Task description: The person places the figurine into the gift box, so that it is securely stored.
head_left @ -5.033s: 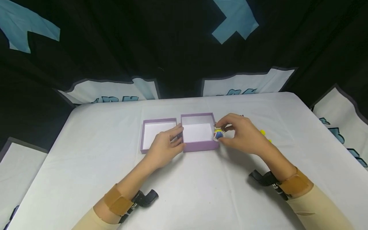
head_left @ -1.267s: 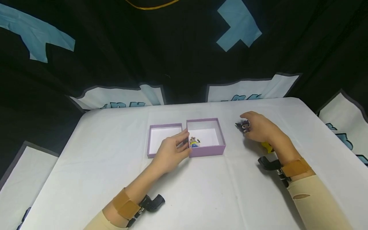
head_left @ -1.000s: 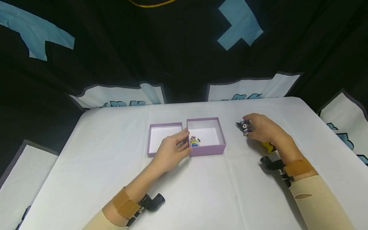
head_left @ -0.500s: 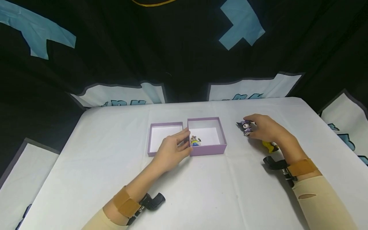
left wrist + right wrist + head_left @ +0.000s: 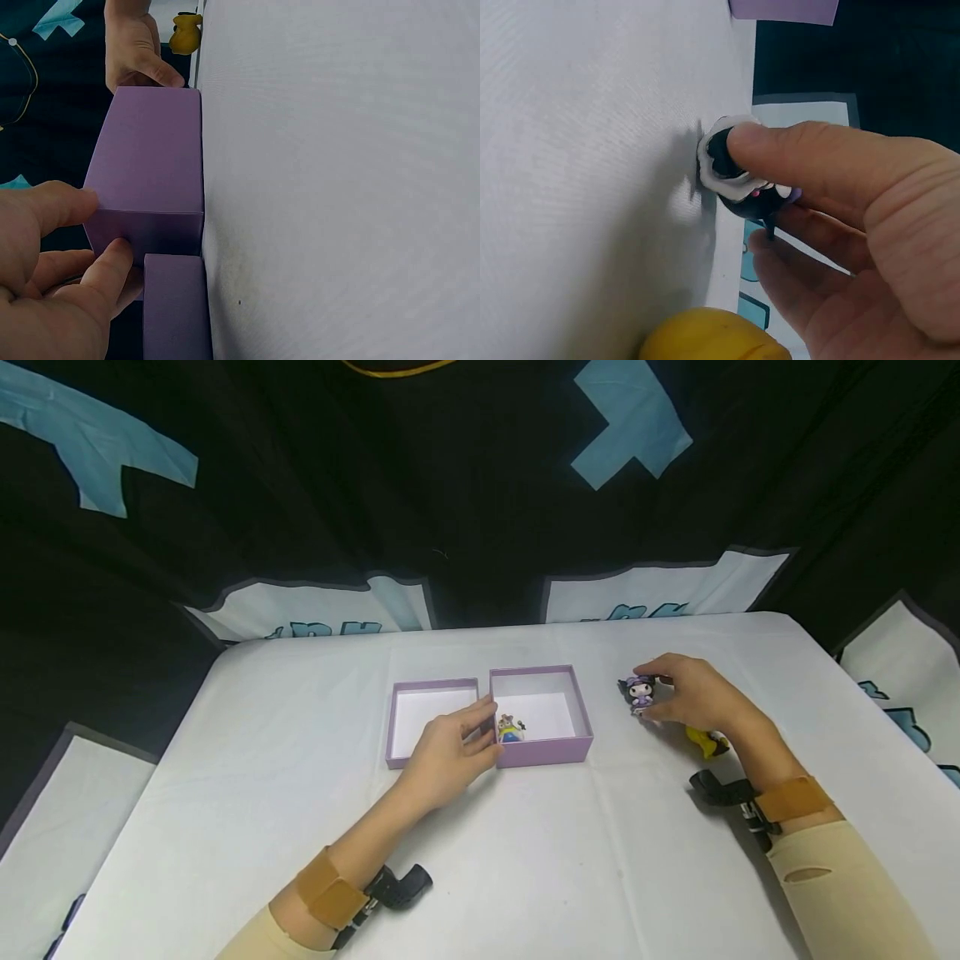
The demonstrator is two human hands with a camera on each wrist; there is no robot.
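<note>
My left hand [image 5: 444, 758] holds a purple box [image 5: 545, 751] by its front left corner. In the left wrist view its thumb lies at the box's near edge, while other fingers touch the side wall. A small figurine [image 5: 511, 729] in yellow and blue sits in the box's front left corner. To the right, my right hand [image 5: 693, 693] pinches a black-and-purple figurine [image 5: 640, 691] between thumb and fingers, its face turned toward the head camera. In the right wrist view the thumb presses on the figurine's white-edged underside [image 5: 711, 180].
A shallower purple tray or lid [image 5: 390, 727], white inside, lies left of the box, close against it. A yellow figurine [image 5: 705, 742] lies on the white-clothed table [image 5: 525, 877], partly covered by my right wrist. Dark curtains hang beyond the table's far edge.
The blue-and-yellow figurine, held at the box's right wall 5 seconds ago, now sits inside it. My right hand has gone right to the black-and-purple figurine. My left hand stays at the box.
</note>
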